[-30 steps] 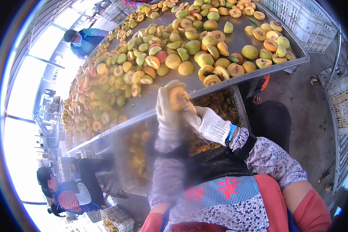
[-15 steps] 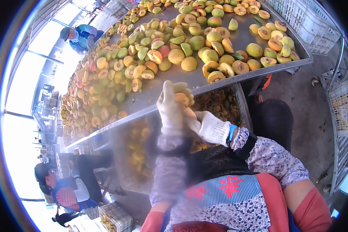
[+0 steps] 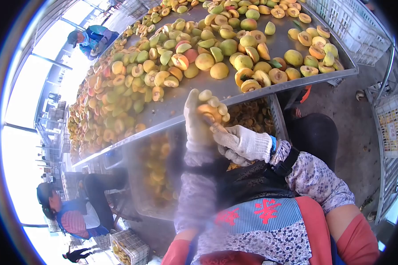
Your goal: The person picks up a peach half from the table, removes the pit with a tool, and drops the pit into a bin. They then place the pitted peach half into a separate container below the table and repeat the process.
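Observation:
My left hand [image 3: 198,120], in a white knit glove, is curled around a halved peach [image 3: 209,112] with the orange cut face toward me, just below the edge of the steel table [image 3: 172,115]. My right hand [image 3: 242,142], also gloved, presses against the fruit from the lower right; whatever it holds against the fruit is hidden by the fingers. Both hands hover over a crate of cut peach pieces [image 3: 252,115] under the table edge.
The long metal table carries a heap of whole and halved peaches [image 3: 181,53]. White plastic crates [image 3: 347,22] stand at the far right. One person [image 3: 90,39] works across the table; another person [image 3: 70,212] sits at lower left near a crate [image 3: 128,247].
My left hand has closed its fingers further over the peach half and turned it slightly. My right hand has shifted a little lower and rightward against the fruit.

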{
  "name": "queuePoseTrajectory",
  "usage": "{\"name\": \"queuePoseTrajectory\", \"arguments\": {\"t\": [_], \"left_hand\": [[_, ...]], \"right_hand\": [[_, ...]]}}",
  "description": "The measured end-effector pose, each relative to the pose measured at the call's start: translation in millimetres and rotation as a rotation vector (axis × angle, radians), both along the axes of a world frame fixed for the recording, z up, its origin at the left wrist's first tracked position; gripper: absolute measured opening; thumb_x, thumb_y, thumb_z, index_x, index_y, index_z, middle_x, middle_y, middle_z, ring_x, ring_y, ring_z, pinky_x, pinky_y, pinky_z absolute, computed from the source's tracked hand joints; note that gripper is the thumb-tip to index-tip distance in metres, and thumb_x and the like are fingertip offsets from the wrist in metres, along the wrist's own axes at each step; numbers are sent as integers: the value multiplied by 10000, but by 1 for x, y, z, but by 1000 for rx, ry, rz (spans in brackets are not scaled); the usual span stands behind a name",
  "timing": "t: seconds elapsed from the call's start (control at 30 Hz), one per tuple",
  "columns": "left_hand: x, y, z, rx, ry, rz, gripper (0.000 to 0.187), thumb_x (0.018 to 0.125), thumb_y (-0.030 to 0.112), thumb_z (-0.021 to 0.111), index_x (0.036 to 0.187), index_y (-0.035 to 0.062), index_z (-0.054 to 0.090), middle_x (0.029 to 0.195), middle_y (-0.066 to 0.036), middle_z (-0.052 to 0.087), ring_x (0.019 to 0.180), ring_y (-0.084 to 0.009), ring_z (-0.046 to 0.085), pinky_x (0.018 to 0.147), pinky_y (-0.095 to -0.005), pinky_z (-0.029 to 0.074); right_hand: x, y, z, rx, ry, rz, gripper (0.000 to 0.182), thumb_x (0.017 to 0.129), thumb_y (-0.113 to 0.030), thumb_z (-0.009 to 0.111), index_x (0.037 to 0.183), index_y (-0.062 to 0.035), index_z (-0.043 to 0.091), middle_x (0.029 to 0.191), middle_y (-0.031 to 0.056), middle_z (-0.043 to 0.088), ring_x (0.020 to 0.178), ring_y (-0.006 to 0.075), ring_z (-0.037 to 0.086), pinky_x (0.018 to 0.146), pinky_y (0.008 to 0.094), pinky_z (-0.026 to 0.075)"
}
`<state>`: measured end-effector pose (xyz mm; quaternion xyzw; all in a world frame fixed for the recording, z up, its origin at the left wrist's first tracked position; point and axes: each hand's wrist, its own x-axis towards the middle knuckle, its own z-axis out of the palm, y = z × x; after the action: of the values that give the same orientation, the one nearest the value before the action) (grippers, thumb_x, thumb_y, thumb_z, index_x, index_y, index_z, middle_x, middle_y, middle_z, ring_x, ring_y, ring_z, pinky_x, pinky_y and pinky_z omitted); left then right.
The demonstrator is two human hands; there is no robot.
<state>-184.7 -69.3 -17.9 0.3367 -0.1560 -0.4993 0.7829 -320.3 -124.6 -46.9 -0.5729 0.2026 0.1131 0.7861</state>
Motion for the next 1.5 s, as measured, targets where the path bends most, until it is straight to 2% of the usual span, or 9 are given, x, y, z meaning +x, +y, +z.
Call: {"name": "queuePoseTrajectory", "arguments": {"t": [0.23,0.37,0.47,0.57,0.7,1.0,1.17,1.33,1.5], "left_hand": [[50,57,14,-15,87,324,211,979,318,581,1021,113,610,903,-8,615,791,-202,625,648,-329,591],[120,145,13,653,-1200,628,427,982,347,606,1149,-46,617,968,-88,662,800,-146,637,700,-277,553],[149,151,6,845,-1403,757,405,970,315,639,1157,-44,628,1002,-78,664,802,-128,628,687,-254,523],[84,60,59,622,-1034,450,399,946,308,678,1182,-12,651,998,-52,672,847,-89,601,704,-245,474],[106,-41,23,767,-1743,-80,519,934,338,594,1349,30,544,1244,-195,640,1102,-322,617,962,-371,464],[112,-141,-3,967,-2071,-157,681,886,507,573,1448,147,440,1465,-204,437,1308,-373,482,1087,-449,398],[102,-117,13,883,-1918,-158,598,899,468,629,1326,58,544,1315,-201,587,1228,-341,559,1027,-434,456],[79,-51,43,456,-573,-195,451,1007,452,494,1236,75,586,1062,-112,696,724,-134,673,553,-225,519],[31,-18,36,398,-328,-131,570,1029,511,364,1282,45,571,1002,-152,702,654,-150,666,450,-190,459]], "right_hand": [[-16,-5,-12,-1056,-204,32,354,936,-385,616,976,-34,642,817,160,698,801,336,682,702,432,515],[-25,-12,-5,-1174,161,131,354,927,-387,609,937,-33,630,845,214,688,835,429,659,737,497,521],[-16,-5,2,-1144,-173,-201,367,927,-409,620,962,-44,620,830,214,684,836,419,662,729,500,518],[-9,-9,16,-1038,-47,-160,329,911,-386,585,983,-72,652,945,208,694,902,409,657,804,508,516],[-12,-13,23,-1033,9,-145,329,920,-386,556,993,-79,649,932,193,699,915,401,660,816,500,521],[-7,-17,25,-1016,-11,-141,321,913,-376,560,947,-72,655,865,173,701,843,381,682,762,487,532],[-8,-18,28,-1004,-10,-221,312,913,-362,571,955,-64,654,865,188,696,851,391,677,771,488,530],[-3,-18,15,-908,-243,-583,266,934,-290,629,993,-30,622,862,219,679,852,411,652,755,458,523],[5,-16,9,-816,-367,-659,274,916,-216,668,1097,-16,622,846,212,680,816,404,664,687,443,528]]}}
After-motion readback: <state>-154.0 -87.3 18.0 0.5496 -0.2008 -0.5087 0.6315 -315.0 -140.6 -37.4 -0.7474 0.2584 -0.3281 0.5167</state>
